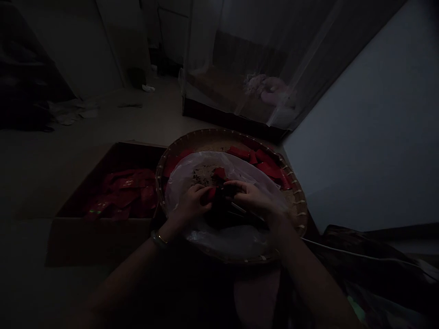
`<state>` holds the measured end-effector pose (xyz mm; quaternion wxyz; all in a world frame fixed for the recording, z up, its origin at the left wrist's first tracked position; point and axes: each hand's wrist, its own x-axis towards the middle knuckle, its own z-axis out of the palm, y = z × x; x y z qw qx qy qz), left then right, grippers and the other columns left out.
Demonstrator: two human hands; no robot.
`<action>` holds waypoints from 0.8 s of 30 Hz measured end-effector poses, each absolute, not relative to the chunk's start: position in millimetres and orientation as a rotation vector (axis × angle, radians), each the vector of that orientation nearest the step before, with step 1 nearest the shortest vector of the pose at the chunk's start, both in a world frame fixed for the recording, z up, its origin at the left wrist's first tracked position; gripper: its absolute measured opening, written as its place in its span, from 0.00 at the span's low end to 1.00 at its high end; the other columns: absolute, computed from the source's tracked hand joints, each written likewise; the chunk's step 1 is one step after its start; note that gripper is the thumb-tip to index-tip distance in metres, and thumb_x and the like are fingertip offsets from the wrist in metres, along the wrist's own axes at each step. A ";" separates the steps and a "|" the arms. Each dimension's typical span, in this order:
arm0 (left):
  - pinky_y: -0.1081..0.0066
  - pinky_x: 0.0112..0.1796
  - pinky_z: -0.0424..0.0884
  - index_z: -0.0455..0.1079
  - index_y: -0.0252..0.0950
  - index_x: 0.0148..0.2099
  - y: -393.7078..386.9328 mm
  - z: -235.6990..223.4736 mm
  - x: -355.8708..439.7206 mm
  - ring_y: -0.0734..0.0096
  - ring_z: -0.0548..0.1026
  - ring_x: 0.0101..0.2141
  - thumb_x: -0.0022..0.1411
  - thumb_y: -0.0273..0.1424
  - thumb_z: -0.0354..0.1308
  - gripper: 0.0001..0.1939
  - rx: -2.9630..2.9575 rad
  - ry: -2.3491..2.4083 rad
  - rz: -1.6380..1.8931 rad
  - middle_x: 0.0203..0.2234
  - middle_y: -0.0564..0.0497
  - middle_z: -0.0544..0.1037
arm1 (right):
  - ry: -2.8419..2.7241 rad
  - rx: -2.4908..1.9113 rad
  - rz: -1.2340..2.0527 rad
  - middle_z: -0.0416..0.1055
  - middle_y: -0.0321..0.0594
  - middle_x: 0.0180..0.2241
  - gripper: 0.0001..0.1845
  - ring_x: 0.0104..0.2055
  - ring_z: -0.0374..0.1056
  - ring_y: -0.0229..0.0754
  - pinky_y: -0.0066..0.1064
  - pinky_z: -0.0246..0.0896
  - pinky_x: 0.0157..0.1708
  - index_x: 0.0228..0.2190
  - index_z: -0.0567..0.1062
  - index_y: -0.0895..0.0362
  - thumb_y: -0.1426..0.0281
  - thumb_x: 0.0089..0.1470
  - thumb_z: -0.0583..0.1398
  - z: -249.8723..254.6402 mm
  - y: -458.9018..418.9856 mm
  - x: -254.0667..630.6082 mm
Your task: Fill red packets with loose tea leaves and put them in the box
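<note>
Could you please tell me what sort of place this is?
It looks like a dim room in a home, probably a bedroom: sheer netting hangs over what seems a bed with pink bedding, beside a plain pale wall.
</note>
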<state>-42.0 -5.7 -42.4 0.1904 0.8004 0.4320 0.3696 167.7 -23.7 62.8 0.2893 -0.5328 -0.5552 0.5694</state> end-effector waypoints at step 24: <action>0.65 0.40 0.71 0.70 0.37 0.49 -5.7 -38.5 -42.4 0.64 0.73 0.39 0.51 0.29 0.62 0.21 2.185 1.227 1.085 0.40 0.46 0.74 | -1.603 -1.370 1.324 0.73 0.41 0.43 0.17 0.46 0.70 0.41 0.37 0.65 0.49 0.41 0.72 0.56 0.76 0.46 0.60 64.8 -27.4 157.7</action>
